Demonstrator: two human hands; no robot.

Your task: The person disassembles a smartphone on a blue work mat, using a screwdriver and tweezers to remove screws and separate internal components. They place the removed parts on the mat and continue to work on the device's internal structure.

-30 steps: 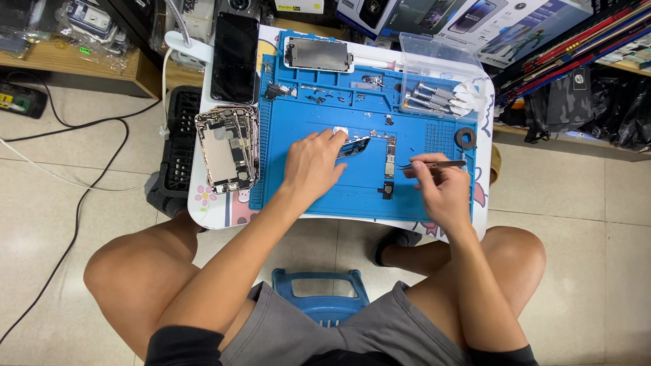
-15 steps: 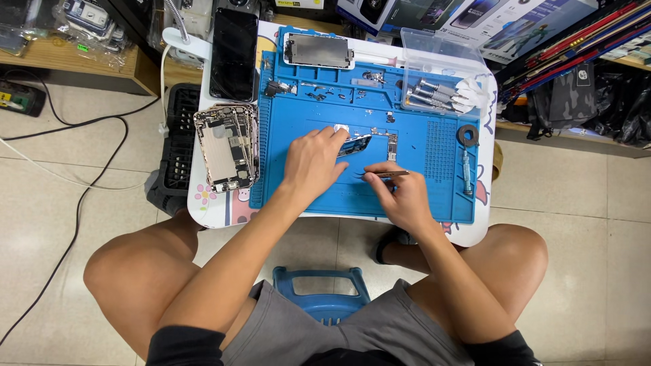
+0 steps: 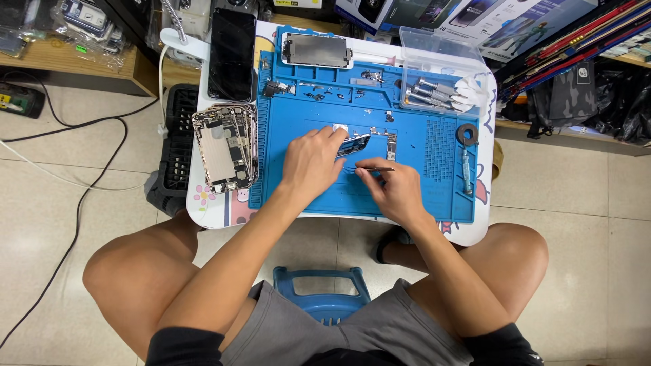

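Right hand [image 3: 397, 190] now nearer left hand [image 3: 312, 163]; screwdrivers [image 3: 434, 95] in clear tray [image 3: 441, 51].

Small dark phone part [image 3: 354, 145] tilted on blue mat [image 3: 305, 196]; thin tweezers [image 3: 377, 169] beside it

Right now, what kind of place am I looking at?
Most likely a phone repair bench in a small shop. A blue work mat covers the small table, a stack of opened phone housings sits beside it, and the hands work a small part with tweezers.
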